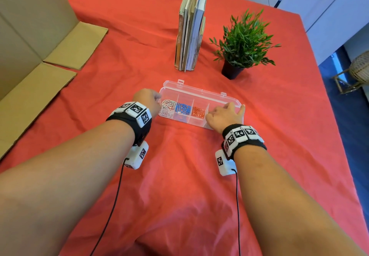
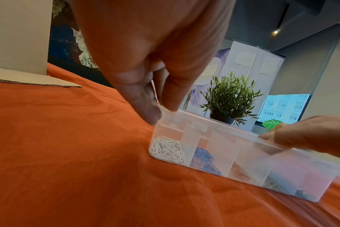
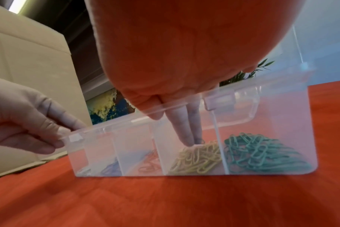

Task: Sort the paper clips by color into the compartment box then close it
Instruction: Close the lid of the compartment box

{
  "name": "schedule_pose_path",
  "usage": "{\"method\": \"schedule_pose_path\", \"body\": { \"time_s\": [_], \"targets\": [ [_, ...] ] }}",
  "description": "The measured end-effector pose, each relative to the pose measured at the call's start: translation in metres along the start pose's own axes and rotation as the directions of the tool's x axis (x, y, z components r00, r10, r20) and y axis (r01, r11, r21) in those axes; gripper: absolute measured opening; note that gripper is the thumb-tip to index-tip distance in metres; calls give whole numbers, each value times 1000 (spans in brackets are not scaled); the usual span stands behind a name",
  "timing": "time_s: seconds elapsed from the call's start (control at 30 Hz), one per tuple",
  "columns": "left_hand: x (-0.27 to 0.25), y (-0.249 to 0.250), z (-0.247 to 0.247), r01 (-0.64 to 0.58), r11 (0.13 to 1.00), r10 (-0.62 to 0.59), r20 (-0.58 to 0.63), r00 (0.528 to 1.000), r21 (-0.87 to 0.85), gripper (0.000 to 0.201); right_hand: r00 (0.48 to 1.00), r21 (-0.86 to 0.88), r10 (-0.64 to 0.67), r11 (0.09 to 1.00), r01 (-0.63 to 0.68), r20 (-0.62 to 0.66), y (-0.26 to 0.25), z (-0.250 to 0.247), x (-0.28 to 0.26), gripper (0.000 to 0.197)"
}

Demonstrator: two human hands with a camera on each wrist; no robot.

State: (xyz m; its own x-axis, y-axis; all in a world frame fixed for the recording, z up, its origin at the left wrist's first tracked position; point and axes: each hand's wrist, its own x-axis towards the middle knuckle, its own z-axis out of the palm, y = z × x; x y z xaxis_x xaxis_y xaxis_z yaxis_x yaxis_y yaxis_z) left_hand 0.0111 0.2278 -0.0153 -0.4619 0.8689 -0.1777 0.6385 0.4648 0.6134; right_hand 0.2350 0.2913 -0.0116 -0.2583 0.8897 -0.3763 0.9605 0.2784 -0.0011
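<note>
A clear compartment box (image 1: pixel 191 121) lies on the red cloth, its lid (image 1: pixel 199 91) raised behind it with two latches sticking up. It holds white clips (image 1: pixel 167 106), blue clips (image 1: pixel 182 109), orange clips (image 1: pixel 197 112), yellow clips (image 3: pixel 198 158) and green clips (image 3: pixel 258 150), one color per compartment. My left hand (image 2: pixel 161 112) pinches the box's top left corner between thumb and finger. My right hand (image 3: pixel 190 138) reaches into the yellow compartment, two straight fingers touching the yellow clips. Its thumb (image 1: pixel 242 108) points toward the box's right end.
A row of upright books (image 1: pixel 191 30) and a small potted plant (image 1: pixel 243 42) stand behind the box. Flattened cardboard (image 1: pixel 30 56) covers the table's left side. The cloth drops off at the right edge (image 1: pixel 327 116).
</note>
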Motion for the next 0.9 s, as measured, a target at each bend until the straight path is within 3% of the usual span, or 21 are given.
{"method": "schedule_pose_path", "body": {
  "time_s": [0.2,0.33,0.47,0.6,0.73,0.83,0.9],
  "targets": [
    [1,0,-1,2,1000,-2,12,1000,-7,36,970,307,132,949,-65,-203,27,-14,-6,33],
    [0,2,-3,18,999,-18,22,1000,-32,37,901,514,305,850,-112,-308,55,-16,-18,31],
    [-1,3,-3,36,997,-33,40,999,-64,41,922,585,351,787,-197,-162,64,-12,-25,30],
    [-1,4,-3,51,993,-47,41,998,-108,43,902,746,382,657,-111,-203,68,-9,-7,40],
    [-1,3,-2,74,981,-60,82,995,-180,47,907,794,409,581,-177,-97,69,-13,19,56],
    [4,0,-2,88,983,-72,101,992,-161,52,945,818,326,545,-184,-4,69,-10,31,44],
    [6,0,-3,93,984,-76,113,991,-153,56,964,896,266,429,-113,-6,68,-8,30,29]
  ]
}}
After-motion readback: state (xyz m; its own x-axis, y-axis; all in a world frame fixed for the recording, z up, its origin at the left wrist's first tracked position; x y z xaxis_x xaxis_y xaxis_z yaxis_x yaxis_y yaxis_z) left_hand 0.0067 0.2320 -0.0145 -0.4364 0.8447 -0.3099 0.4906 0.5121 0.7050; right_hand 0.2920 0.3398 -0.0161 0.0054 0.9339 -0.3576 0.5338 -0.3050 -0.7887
